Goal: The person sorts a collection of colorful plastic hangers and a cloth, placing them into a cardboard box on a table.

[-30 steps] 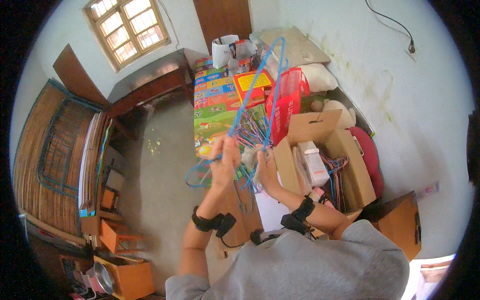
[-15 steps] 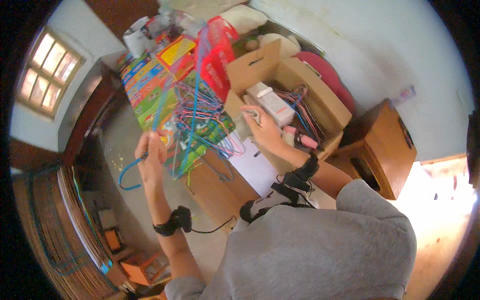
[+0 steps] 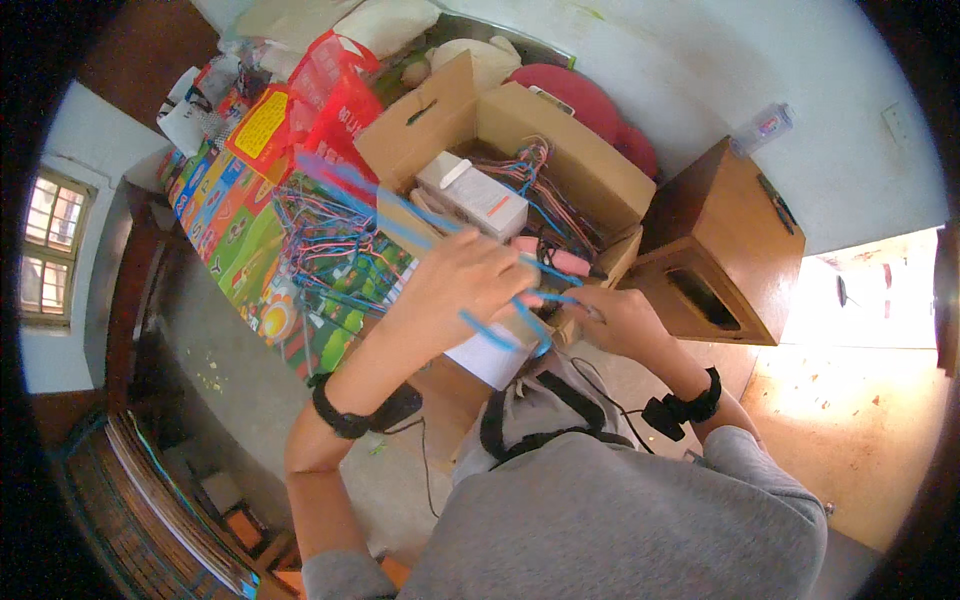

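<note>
A blue plastic clothes hanger, blurred by motion, crosses in front of me. My left hand is closed around it, back of the hand upward. My right hand pinches the hanger's right end, close to my left fingers; whether a cloth is also in its fingers I cannot tell. Beyond my left hand, a tangled pile of blue and pink hangers lies on a colourful printed mat. The cardboard box just past my hands holds more hangers, a white carton and a pink object.
A red bag and a yellow-and-red packet stand at the far left. Behind the box are a dark red cushion and a pale pillow. A wooden cabinet stands at the right. A white sheet lies beneath my hands.
My left hand has moved right with the blue hanger, and the hanger has swung across. My right hand has moved down and right, away from the box, onto the hanger. The view has shifted.
</note>
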`<action>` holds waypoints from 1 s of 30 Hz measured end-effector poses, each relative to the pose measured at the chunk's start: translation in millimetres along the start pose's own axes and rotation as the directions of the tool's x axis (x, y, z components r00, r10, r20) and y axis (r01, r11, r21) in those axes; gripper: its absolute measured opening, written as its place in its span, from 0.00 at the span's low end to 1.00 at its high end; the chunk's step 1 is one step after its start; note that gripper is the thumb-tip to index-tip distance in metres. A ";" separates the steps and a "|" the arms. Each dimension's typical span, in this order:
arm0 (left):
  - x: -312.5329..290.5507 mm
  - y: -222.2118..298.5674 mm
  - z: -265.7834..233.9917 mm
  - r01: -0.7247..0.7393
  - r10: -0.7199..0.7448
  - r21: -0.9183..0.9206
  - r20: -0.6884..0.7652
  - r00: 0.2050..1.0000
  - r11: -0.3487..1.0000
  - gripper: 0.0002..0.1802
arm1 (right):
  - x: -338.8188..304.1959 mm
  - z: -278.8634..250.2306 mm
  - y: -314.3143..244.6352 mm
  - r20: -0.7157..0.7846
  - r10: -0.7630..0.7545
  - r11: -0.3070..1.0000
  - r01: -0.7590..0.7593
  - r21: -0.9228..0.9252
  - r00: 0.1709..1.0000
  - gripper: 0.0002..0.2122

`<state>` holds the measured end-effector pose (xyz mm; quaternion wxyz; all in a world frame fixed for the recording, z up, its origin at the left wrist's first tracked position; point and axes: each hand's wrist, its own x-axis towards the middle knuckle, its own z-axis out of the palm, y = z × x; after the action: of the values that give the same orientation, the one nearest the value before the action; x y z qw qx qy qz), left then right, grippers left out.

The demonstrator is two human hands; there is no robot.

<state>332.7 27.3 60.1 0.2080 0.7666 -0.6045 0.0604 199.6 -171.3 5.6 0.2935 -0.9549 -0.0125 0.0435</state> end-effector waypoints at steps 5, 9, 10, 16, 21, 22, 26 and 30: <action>86.4 -46.3 31.4 0.002 0.039 0.208 -0.190 0.981 0.978 0.15 | 40.0 -21.4 50.5 -0.203 0.088 0.996 -0.084 0.030 0.975 0.10; 149.4 -96.4 64.3 0.124 -0.123 0.005 -0.096 0.988 0.992 0.18 | 89.1 -36.5 105.3 -0.184 0.124 0.992 -0.116 0.055 0.975 0.11; 162.2 -106.9 74.5 0.185 -0.185 -0.049 -0.002 0.983 0.982 0.18 | 98.2 -39.7 119.8 -0.177 0.134 0.990 -0.125 0.063 0.975 0.11; 189.9 -149.9 137.4 0.469 -0.397 -0.288 0.275 0.876 0.835 0.15 | 133.5 -26.6 182.9 -0.024 0.171 0.984 -0.170 0.062 0.985 0.13; 175.4 -160.8 191.1 0.473 -0.392 -0.356 0.278 0.877 0.806 0.14 | 129.8 -8.6 206.6 0.040 0.095 0.995 -0.094 -0.010 0.995 0.13; 171.4 -161.9 200.0 0.476 -0.402 -0.381 0.261 0.878 0.793 0.14 | 129.7 -4.6 209.1 0.057 0.146 0.989 -0.146 0.000 0.988 0.13; 157.3 -171.6 222.8 0.552 -0.484 -0.459 0.268 0.833 0.696 0.15 | 141.9 8.3 219.5 0.153 0.207 0.973 -0.220 0.067 0.966 0.12; 142.4 -187.4 235.0 0.598 -0.548 -0.442 0.252 0.798 0.668 0.17 | 164.5 28.3 223.6 0.188 0.207 0.974 -0.221 0.053 0.960 0.12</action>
<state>511.1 -159.0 -150.0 0.3780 0.8381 -0.3362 -0.2044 360.5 -332.4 -155.8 0.3194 -0.9313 0.0658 0.1621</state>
